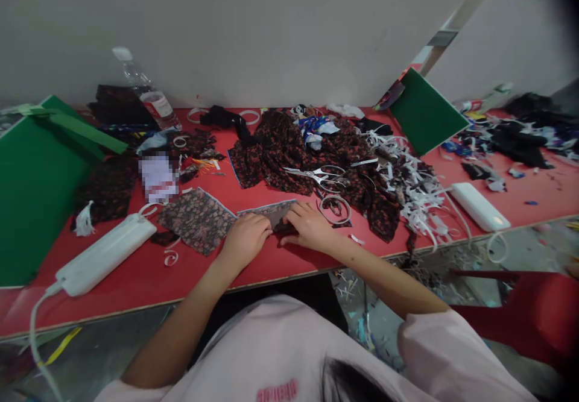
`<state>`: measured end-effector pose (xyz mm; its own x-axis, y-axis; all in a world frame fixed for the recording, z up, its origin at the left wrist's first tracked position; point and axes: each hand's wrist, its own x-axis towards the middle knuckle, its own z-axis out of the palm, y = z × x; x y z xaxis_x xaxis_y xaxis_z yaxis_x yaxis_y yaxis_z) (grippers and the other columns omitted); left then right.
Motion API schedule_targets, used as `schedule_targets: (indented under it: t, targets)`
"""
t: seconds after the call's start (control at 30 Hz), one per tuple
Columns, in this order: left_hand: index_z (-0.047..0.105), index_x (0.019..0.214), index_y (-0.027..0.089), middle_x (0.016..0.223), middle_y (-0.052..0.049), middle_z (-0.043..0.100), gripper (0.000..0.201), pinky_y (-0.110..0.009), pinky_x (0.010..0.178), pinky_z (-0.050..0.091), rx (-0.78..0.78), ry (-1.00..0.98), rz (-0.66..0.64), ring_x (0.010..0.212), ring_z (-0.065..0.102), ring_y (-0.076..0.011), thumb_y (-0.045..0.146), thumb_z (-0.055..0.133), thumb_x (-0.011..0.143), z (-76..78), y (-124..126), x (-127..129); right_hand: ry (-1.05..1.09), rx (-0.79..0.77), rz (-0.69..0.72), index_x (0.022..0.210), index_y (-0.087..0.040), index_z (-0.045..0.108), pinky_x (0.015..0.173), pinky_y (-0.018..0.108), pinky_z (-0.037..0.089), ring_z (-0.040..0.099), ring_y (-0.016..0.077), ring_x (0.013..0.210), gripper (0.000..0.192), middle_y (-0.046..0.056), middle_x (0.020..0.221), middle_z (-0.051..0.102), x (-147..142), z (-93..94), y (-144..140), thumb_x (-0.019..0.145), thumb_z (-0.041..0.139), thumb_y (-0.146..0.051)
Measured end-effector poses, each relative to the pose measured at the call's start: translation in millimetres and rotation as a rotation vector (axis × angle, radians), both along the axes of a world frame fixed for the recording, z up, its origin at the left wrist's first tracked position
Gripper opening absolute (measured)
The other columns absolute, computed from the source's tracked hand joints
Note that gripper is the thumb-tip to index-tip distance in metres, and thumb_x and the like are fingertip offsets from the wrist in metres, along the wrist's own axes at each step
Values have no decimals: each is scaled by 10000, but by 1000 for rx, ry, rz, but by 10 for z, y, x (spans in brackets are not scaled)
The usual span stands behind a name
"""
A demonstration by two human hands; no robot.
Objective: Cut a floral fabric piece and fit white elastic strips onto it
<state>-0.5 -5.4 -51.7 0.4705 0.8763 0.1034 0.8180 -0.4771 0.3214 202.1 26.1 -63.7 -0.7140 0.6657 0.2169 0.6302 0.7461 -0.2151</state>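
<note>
A dark floral fabric piece (275, 210) with a pale edge lies on the red table in front of me. My left hand (248, 236) grips its near left part with bent fingers. My right hand (310, 227) is closed on the same piece a little to the right, its fingertips curled over the cloth. Both hands partly cover it. Left of my left hand lies a flat floral fabric piece (198, 220), greyish side up. Beyond my right hand, scissors (316, 177) rest on a heap of floral fabric (280, 146), near a white ring (335, 210).
White elongated boxes with cords lie at left (106, 254) and right (480, 207). Green panels stand at left (40, 185) and right (427, 111). A plastic bottle (154, 97) leans by the wall. White scraps (414, 191) pile at right; a red stool (534, 311) stands below.
</note>
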Motion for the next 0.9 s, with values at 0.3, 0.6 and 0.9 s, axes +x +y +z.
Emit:
schedule_targets:
  t: [0.3,0.6,0.9]
  targets:
    - [558,786,167,839,-65,618,124,-334,778,395,3,-14,17,835,520,-199,192,452,846,-42,16,10,-27,-69,23,791,-153,589,726,292,327,509,184,847,195,57,842,602,-69,28,144,850,554,-336]
    - [587,776,165,851,-66,626,131,-341,805,415,-17,-69,27,858,541,-205,164,463,818,-86,81,44,-181,-45,45,866,-126,609,767,322,351,534,213,858,197,90,887,617,-170,73,198,848,548,-313]
    - [614,938,183,981,-55,653,246,-329,855,401,-1,-217,261,942,557,-195,349,450,862,117,-79,-456,-235,-88,94,866,-120,607,786,322,371,555,213,849,188,104,903,624,-196,130,237,846,551,-298]
